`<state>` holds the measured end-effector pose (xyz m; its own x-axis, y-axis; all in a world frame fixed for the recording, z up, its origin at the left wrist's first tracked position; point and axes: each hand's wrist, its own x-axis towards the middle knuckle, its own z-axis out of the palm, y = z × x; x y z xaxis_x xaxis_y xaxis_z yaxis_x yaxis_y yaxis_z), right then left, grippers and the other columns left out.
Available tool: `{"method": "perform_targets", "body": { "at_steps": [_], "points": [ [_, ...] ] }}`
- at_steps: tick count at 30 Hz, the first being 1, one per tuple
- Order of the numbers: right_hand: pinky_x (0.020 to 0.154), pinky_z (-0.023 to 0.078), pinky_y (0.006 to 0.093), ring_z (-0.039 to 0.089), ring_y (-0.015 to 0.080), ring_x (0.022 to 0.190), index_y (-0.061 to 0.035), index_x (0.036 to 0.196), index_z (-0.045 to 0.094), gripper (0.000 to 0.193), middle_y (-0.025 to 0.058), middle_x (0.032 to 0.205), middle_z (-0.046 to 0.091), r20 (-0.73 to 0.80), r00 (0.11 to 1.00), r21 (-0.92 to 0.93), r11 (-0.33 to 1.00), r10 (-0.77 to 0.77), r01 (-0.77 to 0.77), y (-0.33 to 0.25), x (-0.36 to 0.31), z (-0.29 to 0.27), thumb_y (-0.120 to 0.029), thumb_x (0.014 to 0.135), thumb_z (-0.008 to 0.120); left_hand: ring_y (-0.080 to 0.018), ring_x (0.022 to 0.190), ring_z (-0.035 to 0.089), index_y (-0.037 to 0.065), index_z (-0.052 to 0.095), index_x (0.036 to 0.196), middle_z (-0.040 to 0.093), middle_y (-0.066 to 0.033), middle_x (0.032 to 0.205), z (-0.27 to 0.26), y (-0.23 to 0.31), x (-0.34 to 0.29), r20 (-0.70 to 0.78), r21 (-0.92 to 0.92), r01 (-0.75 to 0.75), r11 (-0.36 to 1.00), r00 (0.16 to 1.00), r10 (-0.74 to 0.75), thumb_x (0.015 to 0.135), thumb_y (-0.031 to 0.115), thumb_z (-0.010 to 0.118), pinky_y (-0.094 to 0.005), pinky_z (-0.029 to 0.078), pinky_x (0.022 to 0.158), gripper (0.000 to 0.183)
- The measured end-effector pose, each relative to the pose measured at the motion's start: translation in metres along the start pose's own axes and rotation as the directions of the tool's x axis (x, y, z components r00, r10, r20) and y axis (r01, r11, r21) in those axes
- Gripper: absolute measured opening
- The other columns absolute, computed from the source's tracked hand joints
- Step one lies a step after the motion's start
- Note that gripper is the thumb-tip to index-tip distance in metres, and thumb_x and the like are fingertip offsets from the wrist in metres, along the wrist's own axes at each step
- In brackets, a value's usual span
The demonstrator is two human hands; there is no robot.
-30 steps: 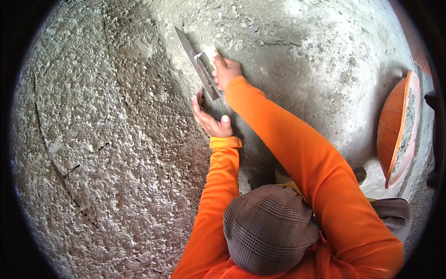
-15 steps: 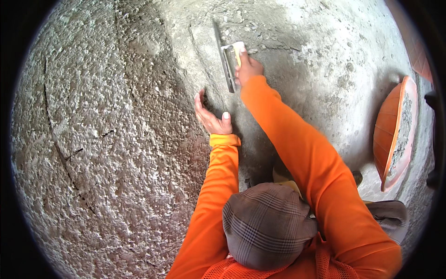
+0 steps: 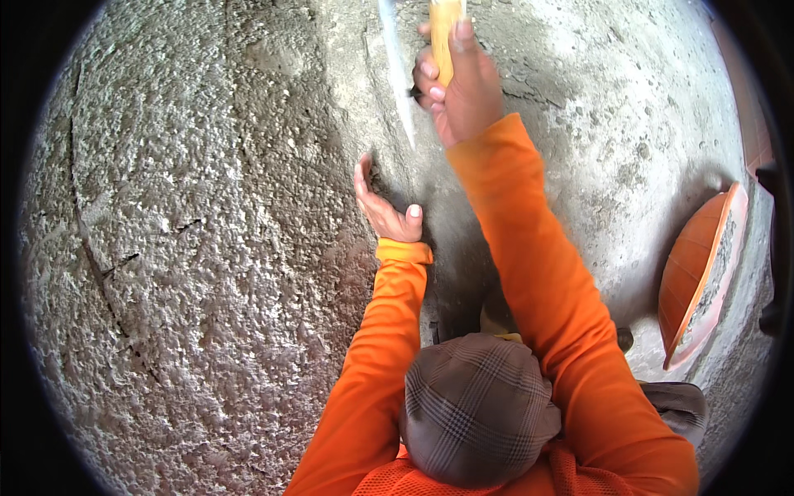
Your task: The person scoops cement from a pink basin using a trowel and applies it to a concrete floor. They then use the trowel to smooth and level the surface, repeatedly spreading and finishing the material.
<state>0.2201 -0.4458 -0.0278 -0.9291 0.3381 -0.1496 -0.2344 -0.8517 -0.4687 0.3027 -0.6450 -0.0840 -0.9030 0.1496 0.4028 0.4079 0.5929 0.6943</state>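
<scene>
My right hand (image 3: 471,95) is wrapped round the yellow handle of a plastering trowel (image 3: 445,41) at the top of the view. The trowel's long thin blade (image 3: 398,74) appears edge-on, smeared by motion, and its far end is cut off by the picture's upper edge. Lower and to the left, my left hand (image 3: 385,207) holds nothing. Its fingers point up and its thumb stands apart, close to the rough grey surface (image 3: 207,273); whether the palm touches it I cannot tell.
An orange basin (image 3: 693,264) holding grey mortar (image 3: 718,269) stands at the right. Smoother, patchy grey concrete (image 3: 604,124) spreads beyond my right arm. Dark cracks (image 3: 87,240) run through the rough surface at far left. A plaid cap (image 3: 480,409) covers the lower middle.
My right hand has moved up in the picture with the trowel and looks larger. The left hand stays nearly in place. The basin appears slightly lower in view.
</scene>
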Motion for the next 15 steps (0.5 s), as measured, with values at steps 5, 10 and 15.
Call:
{"method": "perform_targets", "body": {
  "at_steps": [5,10,15],
  "points": [
    [0.042,0.030,0.0264,0.041,0.0090,0.049,-0.0060,0.097,0.062,0.038,-0.0026,0.065,0.050,-0.432,0.870,-0.393,0.819,0.237,-0.418,0.048,0.010,0.018,-0.044,0.101,0.063,-0.0466,0.142,0.035,-0.001,0.008,0.161,0.023,-0.0289,0.161,0.001,-0.001,0.002,-0.079,0.005,-0.030,1.000,0.996,0.030,0.081,0.086,0.053,-0.0545,0.031,0.117,0.127],
    [0.043,0.029,0.0214,0.040,0.0050,0.053,-0.0044,0.105,0.059,0.046,-0.0010,0.072,0.049,-0.138,0.938,0.041,0.948,0.319,-0.316,0.030,0.018,0.018,-0.051,0.103,0.060,-0.0465,0.142,0.036,-0.006,0.012,0.159,0.027,-0.0296,0.159,-0.002,-0.002,-0.001,-0.029,0.021,-0.006,1.000,1.000,0.007,0.083,0.083,0.053,-0.0559,0.028,0.119,0.124],
    [0.041,0.028,0.0246,0.041,0.0056,0.052,-0.0055,0.106,0.059,0.051,-0.0016,0.072,0.052,-0.331,0.795,-0.025,0.838,0.508,-0.545,0.034,0.021,0.016,-0.056,0.101,0.059,-0.0463,0.142,0.037,-0.006,0.013,0.159,0.031,-0.0305,0.157,-0.001,0.001,0.001,-0.022,0.054,-0.018,0.998,1.000,0.019,0.084,0.083,0.052,-0.0555,0.029,0.119,0.123]
  ]
}}
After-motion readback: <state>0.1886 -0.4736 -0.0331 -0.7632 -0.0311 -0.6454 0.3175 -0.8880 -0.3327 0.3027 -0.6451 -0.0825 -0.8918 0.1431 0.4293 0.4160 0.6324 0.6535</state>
